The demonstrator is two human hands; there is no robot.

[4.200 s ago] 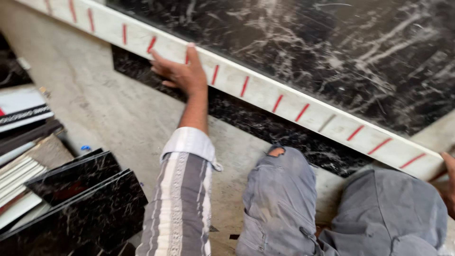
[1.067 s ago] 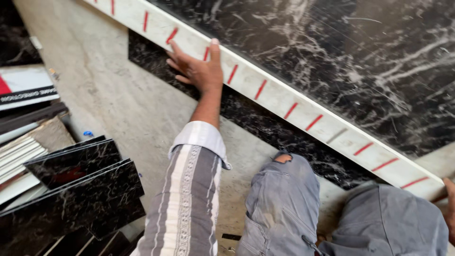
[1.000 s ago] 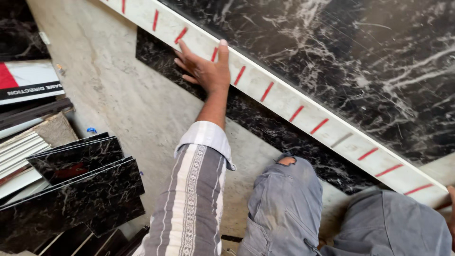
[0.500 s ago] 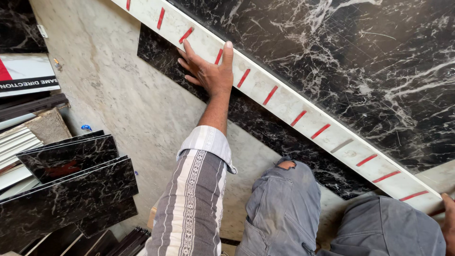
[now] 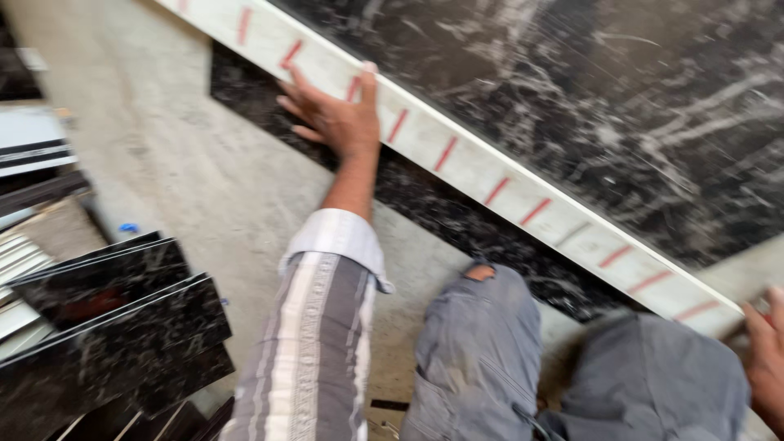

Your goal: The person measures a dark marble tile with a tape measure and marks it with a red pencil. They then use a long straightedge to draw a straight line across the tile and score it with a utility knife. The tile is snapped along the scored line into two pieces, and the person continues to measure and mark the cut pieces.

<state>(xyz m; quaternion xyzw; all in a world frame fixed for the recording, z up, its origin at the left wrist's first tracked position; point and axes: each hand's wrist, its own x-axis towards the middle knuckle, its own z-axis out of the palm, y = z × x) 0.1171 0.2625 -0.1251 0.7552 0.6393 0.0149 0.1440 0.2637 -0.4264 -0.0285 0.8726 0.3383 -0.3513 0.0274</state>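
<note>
Two hands in view, both at the pale edge (image 5: 490, 175) of one big black marble slab (image 5: 604, 98) tilted up off the floor. Left hand (image 5: 331, 118) spread open, palm flat against that edge near its upper stretch, fingers splayed, thumb hooked over the top. Right hand (image 5: 766, 359) only partly in frame at the low right end of the same edge; whether gripping or just resting, cannot tell. Red dashes (image 5: 445, 153) along the pale edge, roughly a dozen countable, some blurred.

Under the slab, one dark marble strip (image 5: 457, 220) flat on the grey floor (image 5: 188, 171), running alongside the lifted edge, just below the left hand. Two knees (image 5: 482, 343) in grey trousers crowding the lower middle, hiding the floor and part of the strip. One striped sleeve (image 5: 314, 343) with a white cuff crossing the bottom centre.

Off to the left, well apart from the slab: a stack of black tiles (image 5: 106, 327), at least three, lying at angles over each other. Behind them, a pile of flat boxes (image 5: 33, 147), count unclear through blur. One small blue cap (image 5: 128, 228) on the floor between boxes and tiles.
</note>
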